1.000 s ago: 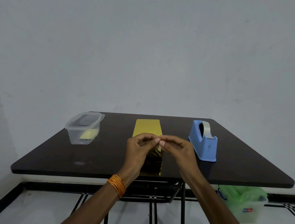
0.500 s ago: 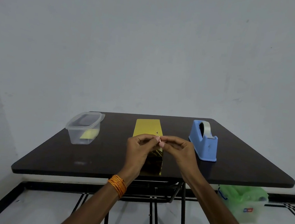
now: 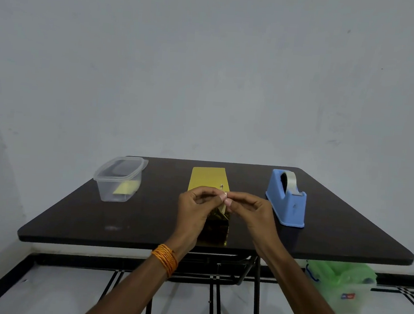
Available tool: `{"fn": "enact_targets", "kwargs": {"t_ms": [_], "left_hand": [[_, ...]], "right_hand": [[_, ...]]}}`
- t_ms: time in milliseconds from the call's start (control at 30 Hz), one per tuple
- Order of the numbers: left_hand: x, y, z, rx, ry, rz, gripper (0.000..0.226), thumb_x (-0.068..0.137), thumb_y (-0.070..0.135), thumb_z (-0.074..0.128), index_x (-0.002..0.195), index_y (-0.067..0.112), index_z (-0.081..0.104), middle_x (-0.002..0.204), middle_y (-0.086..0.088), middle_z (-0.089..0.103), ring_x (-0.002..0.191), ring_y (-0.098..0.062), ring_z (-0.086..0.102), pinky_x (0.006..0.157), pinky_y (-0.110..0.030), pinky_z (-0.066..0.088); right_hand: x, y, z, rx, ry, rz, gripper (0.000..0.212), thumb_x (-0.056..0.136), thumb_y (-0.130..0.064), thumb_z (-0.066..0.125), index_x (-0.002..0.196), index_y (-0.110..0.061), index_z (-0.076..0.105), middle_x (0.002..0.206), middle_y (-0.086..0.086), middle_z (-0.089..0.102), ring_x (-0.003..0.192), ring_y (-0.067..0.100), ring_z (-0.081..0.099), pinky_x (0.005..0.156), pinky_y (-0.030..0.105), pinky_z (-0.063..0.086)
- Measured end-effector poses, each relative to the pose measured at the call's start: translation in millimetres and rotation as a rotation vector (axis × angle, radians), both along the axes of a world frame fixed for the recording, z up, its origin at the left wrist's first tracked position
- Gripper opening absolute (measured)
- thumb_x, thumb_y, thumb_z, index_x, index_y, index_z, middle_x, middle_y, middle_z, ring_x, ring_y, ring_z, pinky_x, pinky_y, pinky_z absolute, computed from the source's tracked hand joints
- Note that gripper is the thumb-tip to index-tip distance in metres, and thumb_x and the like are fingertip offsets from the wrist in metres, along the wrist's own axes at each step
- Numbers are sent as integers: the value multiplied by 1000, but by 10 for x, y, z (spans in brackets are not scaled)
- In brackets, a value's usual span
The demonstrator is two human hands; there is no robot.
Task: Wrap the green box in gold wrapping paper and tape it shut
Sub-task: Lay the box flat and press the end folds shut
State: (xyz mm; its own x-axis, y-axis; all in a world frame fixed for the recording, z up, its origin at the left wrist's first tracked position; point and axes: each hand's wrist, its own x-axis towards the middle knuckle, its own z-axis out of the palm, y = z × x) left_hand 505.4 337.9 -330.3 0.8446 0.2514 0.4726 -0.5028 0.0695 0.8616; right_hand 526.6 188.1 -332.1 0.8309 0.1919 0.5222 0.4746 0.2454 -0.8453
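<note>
The box wrapped in gold paper [image 3: 207, 179] lies lengthwise in the middle of the dark table [image 3: 344, 231]; none of the green box shows. Its near end [image 3: 216, 229] looks dark and shiny, with a creased flap at the top. Just above that near end, my left hand [image 3: 195, 207] and my right hand [image 3: 250, 210] meet fingertip to fingertip. Between them they pinch a small pale strip [image 3: 222, 208] that looks like tape. The blue tape dispenser [image 3: 287, 201] with its clear roll stands to the right of my right hand.
A clear plastic container [image 3: 117, 179] with a yellow scrap inside sits at the table's left. Under the table's right side stands a plastic bin [image 3: 340, 283] with green bags. The wall is close behind the table.
</note>
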Motion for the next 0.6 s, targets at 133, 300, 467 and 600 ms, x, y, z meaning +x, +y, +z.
{"fn": "enact_targets", "kwargs": {"t_ms": [133, 300, 467, 600], "left_hand": [[-8, 6, 0, -16, -13, -3, 9, 82, -3, 75, 90, -5, 74, 90, -13, 76, 86, -17, 73, 75, -22, 56], [-4, 11, -1, -31, -10, -15, 8, 81, -3, 75, 89, -5, 74, 88, -13, 76, 84, -15, 72, 72, -20, 54], [12, 40, -16, -54, 5, -30, 7, 80, -1, 77, 87, -1, 75, 88, -12, 76, 85, -17, 72, 73, -22, 54], [23, 44, -31, -71, 12, -33, 9, 79, -1, 77, 87, -2, 74, 89, -12, 76, 87, -17, 72, 73, -22, 54]], "right_hand": [[-2, 21, -17, 10, 6, 9, 24, 85, -3, 72, 108, 2, 74, 102, 12, 77, 99, 24, 73, 85, 27, 58], [8, 30, -19, 7, 12, 13, 22, 86, -2, 72, 108, 1, 74, 101, 12, 77, 99, 25, 72, 86, 29, 58], [6, 42, -22, 1, 18, 19, 22, 86, -4, 72, 107, 0, 75, 102, 12, 77, 99, 27, 72, 88, 32, 59], [10, 51, -34, 3, 21, 28, 24, 85, -5, 72, 108, 1, 74, 103, 13, 76, 100, 29, 72, 90, 35, 59]]}}
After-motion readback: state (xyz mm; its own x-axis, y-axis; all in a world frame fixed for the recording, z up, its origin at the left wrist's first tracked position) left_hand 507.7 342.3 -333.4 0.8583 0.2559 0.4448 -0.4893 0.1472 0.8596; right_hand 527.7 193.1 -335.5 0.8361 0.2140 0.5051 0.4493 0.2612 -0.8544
